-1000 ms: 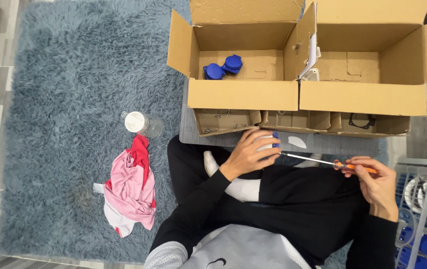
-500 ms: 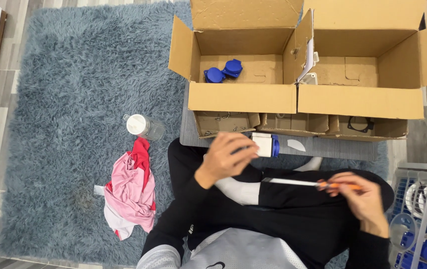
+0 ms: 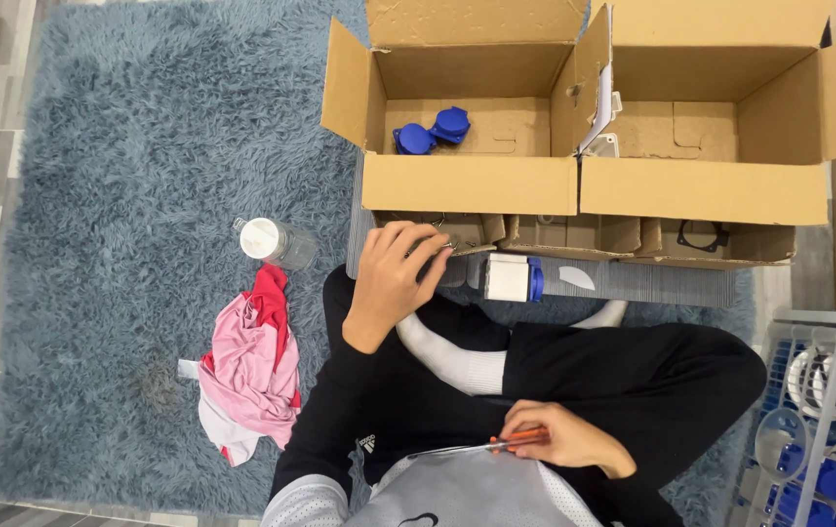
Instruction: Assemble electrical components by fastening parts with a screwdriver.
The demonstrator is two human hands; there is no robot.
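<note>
We are reaching our left hand (image 3: pixel 391 283), fingers curled on a small grey part (image 3: pixel 445 262), while our right hand (image 3: pixel 559 439) is gripping an orange-handled screwdriver (image 3: pixel 496 445) at our lap.

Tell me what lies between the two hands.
In the head view, a white-socked foot and black trouser legs lie between left hand and right hand.

Bright, even indoor light; sharp over most of the view

Soft shadows fall inside the far cardboard boxes (image 3: pixel 477 127) and under their flaps; the grey rug (image 3: pixel 145 146) is evenly lit, without glare; black trousers (image 3: pixel 633 381) lose detail in darkness; the left hand (image 3: pixel 389 283) is slightly motion-blurred; straight lines bow mildly toward the edges.
</note>
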